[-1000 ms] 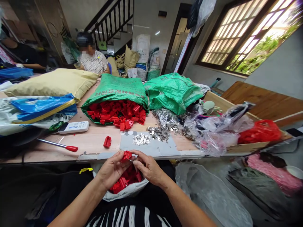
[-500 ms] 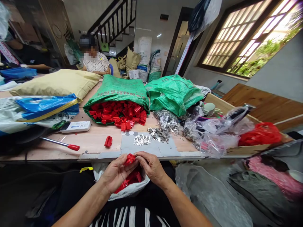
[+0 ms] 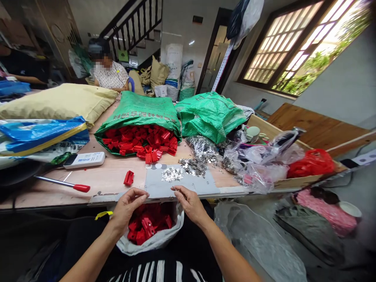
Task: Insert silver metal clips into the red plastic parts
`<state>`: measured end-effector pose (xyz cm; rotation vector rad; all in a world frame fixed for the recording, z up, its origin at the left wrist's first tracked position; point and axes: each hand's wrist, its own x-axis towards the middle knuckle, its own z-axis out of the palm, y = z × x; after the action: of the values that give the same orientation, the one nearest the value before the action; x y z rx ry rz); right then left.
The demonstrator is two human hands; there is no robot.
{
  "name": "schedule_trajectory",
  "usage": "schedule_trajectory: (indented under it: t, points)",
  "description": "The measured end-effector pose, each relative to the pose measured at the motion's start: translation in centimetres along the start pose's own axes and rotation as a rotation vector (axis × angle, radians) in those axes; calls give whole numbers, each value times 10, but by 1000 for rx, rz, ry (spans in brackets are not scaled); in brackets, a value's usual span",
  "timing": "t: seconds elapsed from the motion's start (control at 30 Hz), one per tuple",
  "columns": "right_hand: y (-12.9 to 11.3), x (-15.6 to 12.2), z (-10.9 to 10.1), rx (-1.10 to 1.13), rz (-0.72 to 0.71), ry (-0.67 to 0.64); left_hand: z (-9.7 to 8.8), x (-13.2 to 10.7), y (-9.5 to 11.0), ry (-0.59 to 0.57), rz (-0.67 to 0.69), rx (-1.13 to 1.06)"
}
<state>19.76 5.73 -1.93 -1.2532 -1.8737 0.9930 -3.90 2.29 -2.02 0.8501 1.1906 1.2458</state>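
My left hand [image 3: 128, 205] is closed in a pinch over the table's front edge. What its fingertips hold, if anything, is too small to make out. My right hand [image 3: 190, 205] also pinches, with a tiny dark bit at its fingertips that I cannot name. Below and between both hands, a white sack [image 3: 160, 247] gapes on my lap, with red plastic parts [image 3: 148, 226] inside. A single red plastic part [image 3: 128, 178] lies on the table beyond my left hand. Small shiny metal pieces [image 3: 172, 174] are heaped on a grey sheet [image 3: 182, 188] ahead.
A green sack [image 3: 147, 105] spills red parts onto the table. Beside it are another green bag [image 3: 210, 115] and a wooden box [image 3: 304, 181] of plastic bags. A red-tipped lever [image 3: 80, 188] juts out at left. A person [image 3: 113, 74] sits across the table.
The red plastic part held between my hands is gone from them. My hands have moved apart, the left one leftward, uncovering the sack's contents. The camera view has shifted slightly right.
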Motion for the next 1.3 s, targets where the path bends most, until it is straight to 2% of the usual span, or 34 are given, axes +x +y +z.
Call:
schedule_trajectory:
  t: [0.13, 0.23, 0.3, 0.37, 0.43, 0.6, 0.73, 0.8, 0.9, 0.97, 1.0, 1.17, 1.3]
  points:
    - [11, 11, -22, -218, 75, 167, -13, 13, 0, 212, 226, 145]
    - [19, 21, -38, -451, 193, 265, -25, 25, 2, 400, 450, 503]
    - [24, 28, -48, -577, 274, 313, -32, 35, 3, 462, 561, 785]
    - [30, 33, -55, -652, 316, 343, -39, 44, 2, 462, 593, 1012]
    - [35, 38, -61, -686, 323, 351, -45, 54, -1, 418, 560, 1165]
    - [41, 46, -62, -739, 344, 320, -55, 72, -13, 313, 497, 1279]
    - [40, 51, -58, -764, 368, 304, -52, 73, -11, 297, 495, 1140]
    - [40, 53, -58, -773, 379, 303, -47, 68, -5, 310, 401, 985]
    - [41, 52, -59, -778, 372, 315, -33, 58, 6, 270, 198, 533]
    - [41, 51, -61, -775, 354, 332, -22, 50, 13, 186, 159, 191]
    - [41, 50, -62, -776, 351, 338, -17, 46, 16, 150, 130, 91]
    - [37, 44, -67, -781, 397, 370, 5, 22, 28, 60, -22, -159]
    - [37, 41, -72, -659, 368, 416, 13, 6, 32, -37, -122, -333]
